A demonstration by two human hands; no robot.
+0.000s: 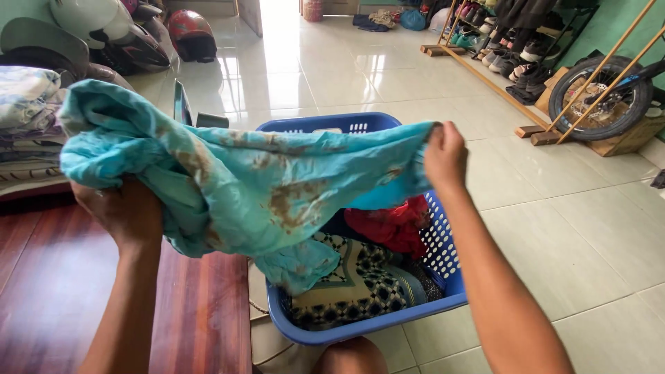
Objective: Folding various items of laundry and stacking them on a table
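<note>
Head camera looks down at our two bare hands, which hold a turquoise cloth [235, 180] spread in the air above a blue laundry basket [367, 322]. Our left hand [125, 211] is under the near left part of the cloth, and its fingers close around a bunch of fabric from below. Our right hand [445, 156] is on the far right corner, and its fingers pinch only the edge of the cloth, thumb against the other fingers. The cloth has brown stains in several places, and its lower part hangs down into the basket.

We judge that the right corner is the weak point: the pinch takes little fabric, so a pull from the left hand can make it slip out, and then the cloth swings down to the left. The hanging part touches or nearly touches the red garment [395, 225] and the black and cream patterned fabric [353, 284] in the basket; we cannot tell if the stains are dry, and if they are wet they can mark these pieces. On the left, the bunched end is near the stack of folded cloths [28, 125], so a wide movement there can brush it. The basket stands just beside the dark red wooden surface [201, 318] on the tile floor [596, 228], and a falling cloth can land half outside its rim.
</note>
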